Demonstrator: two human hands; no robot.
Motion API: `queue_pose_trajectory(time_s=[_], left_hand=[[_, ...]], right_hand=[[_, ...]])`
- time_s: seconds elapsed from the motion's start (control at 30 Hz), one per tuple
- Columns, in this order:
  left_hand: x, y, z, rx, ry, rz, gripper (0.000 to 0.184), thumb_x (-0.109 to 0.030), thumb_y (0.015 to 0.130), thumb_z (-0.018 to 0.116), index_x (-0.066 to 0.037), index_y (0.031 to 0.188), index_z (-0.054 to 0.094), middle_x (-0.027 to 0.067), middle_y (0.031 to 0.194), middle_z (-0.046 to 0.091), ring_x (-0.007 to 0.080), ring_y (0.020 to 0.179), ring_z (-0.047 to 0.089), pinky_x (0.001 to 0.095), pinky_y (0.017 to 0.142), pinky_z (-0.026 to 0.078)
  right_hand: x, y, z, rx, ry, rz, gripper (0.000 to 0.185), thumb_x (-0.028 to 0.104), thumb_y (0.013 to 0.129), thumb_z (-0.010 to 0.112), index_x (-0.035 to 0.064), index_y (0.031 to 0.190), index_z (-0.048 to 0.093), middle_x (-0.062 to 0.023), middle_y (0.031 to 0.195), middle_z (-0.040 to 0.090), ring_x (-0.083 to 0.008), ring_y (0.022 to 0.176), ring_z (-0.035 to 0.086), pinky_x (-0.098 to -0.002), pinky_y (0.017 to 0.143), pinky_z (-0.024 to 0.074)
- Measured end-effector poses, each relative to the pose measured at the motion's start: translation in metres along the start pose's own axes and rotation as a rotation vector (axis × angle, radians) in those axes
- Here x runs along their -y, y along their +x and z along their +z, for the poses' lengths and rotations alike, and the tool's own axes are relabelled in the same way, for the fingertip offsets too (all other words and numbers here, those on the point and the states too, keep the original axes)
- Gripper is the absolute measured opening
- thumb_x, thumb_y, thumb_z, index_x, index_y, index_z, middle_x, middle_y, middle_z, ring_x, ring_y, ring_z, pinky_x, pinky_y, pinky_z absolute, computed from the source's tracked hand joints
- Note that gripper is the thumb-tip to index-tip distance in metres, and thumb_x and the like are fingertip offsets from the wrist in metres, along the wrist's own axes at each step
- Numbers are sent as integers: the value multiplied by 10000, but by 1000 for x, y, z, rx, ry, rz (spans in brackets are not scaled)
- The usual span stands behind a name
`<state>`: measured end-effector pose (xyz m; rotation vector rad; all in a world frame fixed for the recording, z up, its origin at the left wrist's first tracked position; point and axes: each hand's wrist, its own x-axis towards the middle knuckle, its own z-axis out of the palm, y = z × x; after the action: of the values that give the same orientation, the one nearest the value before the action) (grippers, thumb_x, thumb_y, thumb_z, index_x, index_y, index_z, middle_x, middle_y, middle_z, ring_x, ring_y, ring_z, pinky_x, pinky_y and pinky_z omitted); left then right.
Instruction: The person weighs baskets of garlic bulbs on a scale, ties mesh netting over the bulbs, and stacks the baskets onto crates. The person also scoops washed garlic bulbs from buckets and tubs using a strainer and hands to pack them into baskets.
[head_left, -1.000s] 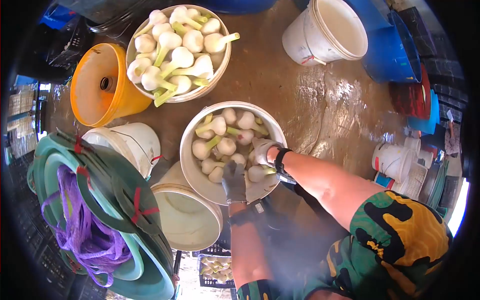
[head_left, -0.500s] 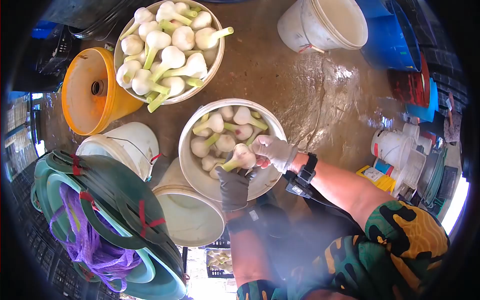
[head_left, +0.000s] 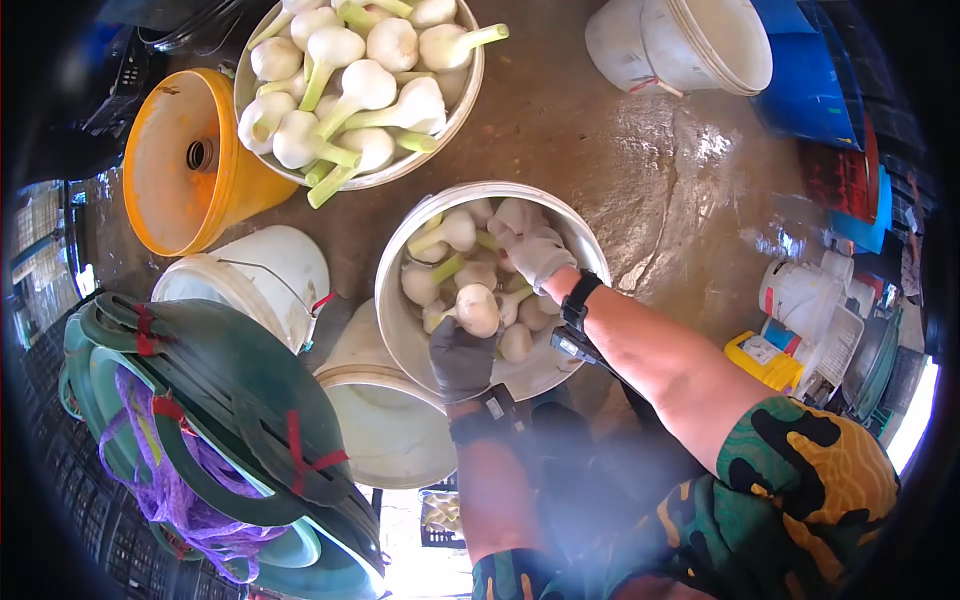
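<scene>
A white bucket (head_left: 396, 300) stands in front of me with several pale garlic bulbs (head_left: 458, 230) inside, short green stems on some. My left hand (head_left: 462, 362), in a dark grey glove, is closed on a garlic bulb (head_left: 477, 309) at the near left inside of the bucket; its stem is hidden by the fingers. In a pale glove, my right hand (head_left: 538, 252) reaches over the far right part of the same bucket. Its fingers are stretched out across the bulbs there and partly blend with them. Both wrists wear dark straps with small devices.
A tub (head_left: 470, 110) heaped with trimmed garlic stands at the upper left. Nearby are an orange bucket (head_left: 225, 165), white buckets (head_left: 300, 270) and green tubs (head_left: 240, 380) with purple netting (head_left: 165, 470). Another white bucket (head_left: 640, 50) lies beyond, on wet brown floor (head_left: 640, 170).
My right hand has left the bulb in my left hand and moved up and away over other bulbs in the bucket. My left hand keeps its bulb, turned slightly. The view has shifted.
</scene>
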<state>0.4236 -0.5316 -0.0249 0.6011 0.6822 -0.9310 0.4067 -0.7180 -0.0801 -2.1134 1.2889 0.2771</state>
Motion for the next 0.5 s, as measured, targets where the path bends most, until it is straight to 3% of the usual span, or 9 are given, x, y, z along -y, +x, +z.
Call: queue_pose_trajectory(time_s=[0.03, 0.13, 0.2, 0.23, 0.27, 0.3, 0.33, 0.37, 0.5], left_hand=[[0, 9, -19, -19, 220, 118, 393, -219, 936, 476, 53, 1220, 456, 160, 1162, 555, 281, 1035, 576, 361, 829, 495], [-16, 27, -18, -183, 656, 191, 403, -181, 910, 528, 50, 1233, 453, 194, 1240, 517, 292, 1124, 536, 341, 933, 440], [-22, 36, 18, -444, 1321, 612, 447, -230, 905, 545, 18, 1263, 446, 200, 1291, 473, 291, 1198, 474, 361, 996, 386], [-23, 65, -29, -338, 1538, 711, 493, -248, 892, 558, -40, 1318, 423, 225, 1350, 409, 318, 1267, 398, 381, 1038, 340], [-30, 89, -50, -335, 1536, 720, 493, -248, 892, 558, -40, 1318, 423, 225, 1350, 409, 318, 1267, 398, 381, 1038, 340], [-41, 110, -55, -181, 1484, 521, 509, -233, 879, 563, -60, 1332, 411, 225, 1368, 391, 335, 1277, 383, 384, 1039, 342], [-49, 123, -59, -36, 1413, 329, 529, -219, 865, 568, -79, 1346, 399, 225, 1387, 373, 353, 1287, 368, 386, 1040, 344], [-61, 112, -40, 22, 2115, 662, 481, -196, 850, 557, -97, 1308, 450, 220, 1326, 446, 363, 1226, 434, 390, 1016, 373], [-81, 101, 6, 179, 1969, 505, 492, -229, 865, 583, -27, 1297, 462, 150, 1282, 519, 240, 1189, 479, 330, 1026, 346]], right_hand=[[-37, 20, 25, 388, -216, -85, 849, 658, 826, 461, 11, 1367, 368, -278, 1287, 483, -392, 1221, 447, -414, 1021, 350], [-16, 17, 0, 335, 223, 117, 857, 675, 823, 447, 16, 1365, 371, -270, 1286, 488, -394, 1215, 453, -412, 1019, 349], [0, 12, -4, 257, 354, 154, 796, 616, 857, 448, 5, 1361, 362, -251, 1293, 495, -377, 1223, 450, -392, 1010, 360], [10, 19, -11, 353, 338, 219, 779, 604, 866, 442, 8, 1363, 367, -246, 1306, 488, -371, 1229, 448, -388, 1005, 363], [18, 21, -16, 453, 326, 292, 762, 592, 875, 436, 11, 1364, 372, -241, 1320, 481, -365, 1235, 445, -383, 1001, 366], [2, 29, 4, 448, 442, -67, 741, 600, 879, 432, 8, 1326, 434, -214, 1326, 488, -339, 1228, 457, -363, 986, 370], [-15, 37, 18, 446, 441, -82, 741, 600, 879, 432, 8, 1326, 434, -214, 1326, 488, -339, 1228, 457, -363, 986, 370], [-4, 33, 7, 525, 469, 141, 669, 547, 897, 465, 13, 1299, 467, -169, 1283, 509, -281, 1141, 498, -359, 929, 410], [33, 8, -36, 636, 1121, 741, 480, 466, 880, 595, 91, 1178, 575, -81, 1066, 609, -192, 1008, 558, -390, 758, 505]])
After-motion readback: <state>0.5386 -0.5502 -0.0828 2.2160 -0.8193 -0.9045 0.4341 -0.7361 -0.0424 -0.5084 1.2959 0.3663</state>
